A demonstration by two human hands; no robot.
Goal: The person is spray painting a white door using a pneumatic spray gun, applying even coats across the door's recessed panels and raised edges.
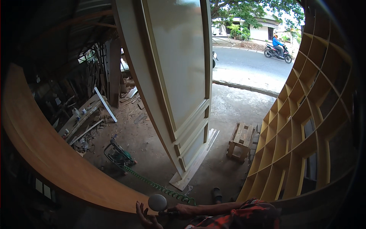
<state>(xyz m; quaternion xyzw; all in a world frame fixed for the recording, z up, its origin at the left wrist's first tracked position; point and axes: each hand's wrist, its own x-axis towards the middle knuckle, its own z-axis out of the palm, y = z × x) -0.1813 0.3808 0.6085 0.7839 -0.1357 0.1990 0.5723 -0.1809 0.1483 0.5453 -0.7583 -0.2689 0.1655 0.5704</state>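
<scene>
My right hand [180, 210] grips the dark handle of a spray gun topped by a round grey cup [157, 202], at the bottom centre of the head view. My left hand [145, 214] is just left of the gun, fingers apart and slightly bent, apparently holding nothing. A green coiled hose [160, 187] runs from near my hands to a green compressor [122, 154] on the floor. In front of me stands a tall pale panelled door [177, 65], its lower end on a light board [178, 182].
A curved orange-brown panel [45, 129] spans the left, yellow cubby shelving [282, 149] the right. A wooden stool [241, 139] stands on the concrete floor [228, 103]. Wood scraps and planks [91, 114] lie at back left. Beyond is a road with a person [277, 45] on a motorbike.
</scene>
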